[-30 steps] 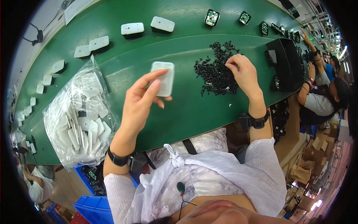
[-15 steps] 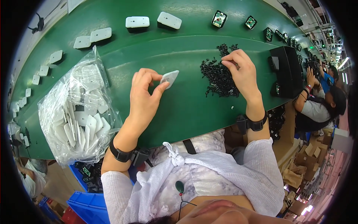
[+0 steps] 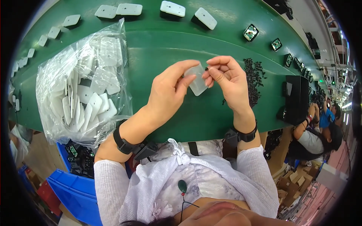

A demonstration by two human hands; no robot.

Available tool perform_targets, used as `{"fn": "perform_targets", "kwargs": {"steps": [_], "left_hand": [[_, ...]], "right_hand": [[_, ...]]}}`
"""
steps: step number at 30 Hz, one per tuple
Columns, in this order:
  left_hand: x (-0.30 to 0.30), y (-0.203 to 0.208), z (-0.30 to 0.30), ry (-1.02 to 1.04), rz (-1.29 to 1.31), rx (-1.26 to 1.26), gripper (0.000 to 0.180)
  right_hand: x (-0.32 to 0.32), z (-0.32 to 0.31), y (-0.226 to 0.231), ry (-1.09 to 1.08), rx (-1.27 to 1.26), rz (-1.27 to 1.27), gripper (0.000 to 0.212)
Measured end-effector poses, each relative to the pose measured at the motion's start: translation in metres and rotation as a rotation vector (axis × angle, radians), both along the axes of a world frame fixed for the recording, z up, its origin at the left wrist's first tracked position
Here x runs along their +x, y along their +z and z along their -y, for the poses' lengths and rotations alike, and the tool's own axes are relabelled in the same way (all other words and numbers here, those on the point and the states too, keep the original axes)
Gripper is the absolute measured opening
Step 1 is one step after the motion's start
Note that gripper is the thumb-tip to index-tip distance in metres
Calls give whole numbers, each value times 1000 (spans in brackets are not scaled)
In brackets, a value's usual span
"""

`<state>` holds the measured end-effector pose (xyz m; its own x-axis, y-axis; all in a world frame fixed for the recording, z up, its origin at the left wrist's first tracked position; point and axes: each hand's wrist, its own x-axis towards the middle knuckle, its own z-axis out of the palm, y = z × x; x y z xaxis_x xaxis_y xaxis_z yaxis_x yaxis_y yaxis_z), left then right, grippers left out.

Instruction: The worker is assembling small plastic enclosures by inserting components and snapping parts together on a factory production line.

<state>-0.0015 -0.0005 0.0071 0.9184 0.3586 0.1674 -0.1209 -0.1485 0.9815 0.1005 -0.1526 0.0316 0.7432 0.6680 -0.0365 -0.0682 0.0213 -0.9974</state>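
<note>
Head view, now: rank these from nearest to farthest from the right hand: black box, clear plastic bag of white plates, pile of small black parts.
From the right hand:
1. Pile of small black parts: just right of it.
2. Black box: farther right.
3. Clear plastic bag: far left, beyond the left hand.

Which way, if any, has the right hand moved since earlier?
Yes, the right hand has moved left from the pile of black pieces, toward the white plate.

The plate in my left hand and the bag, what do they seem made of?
The plate in your left hand: probably plastic, satin finish, judging by its milky, translucent look. The bag: likely thin plastic film, glossy and clear; wrinkles catch light.
</note>
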Motion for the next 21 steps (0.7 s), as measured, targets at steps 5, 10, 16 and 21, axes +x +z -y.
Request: {"fn": "perform_targets", "kwargs": {"steps": [5,10,16,21], "left_hand": [[1,-3,0,26,181,338,17],[3,-6,0,52,177,309,12],[-2,-2,3,-5,4,71,11],[2,-3,3,-40,-45,-326,19]], "right_hand": [[-16,-8,-5,25,-40,88,18],[-18,-8,-6,4,-47,95,16],[-14,-5,-8,-35,-206,484,6],[-15,-4,-6,-129,-274,684,8]]}}
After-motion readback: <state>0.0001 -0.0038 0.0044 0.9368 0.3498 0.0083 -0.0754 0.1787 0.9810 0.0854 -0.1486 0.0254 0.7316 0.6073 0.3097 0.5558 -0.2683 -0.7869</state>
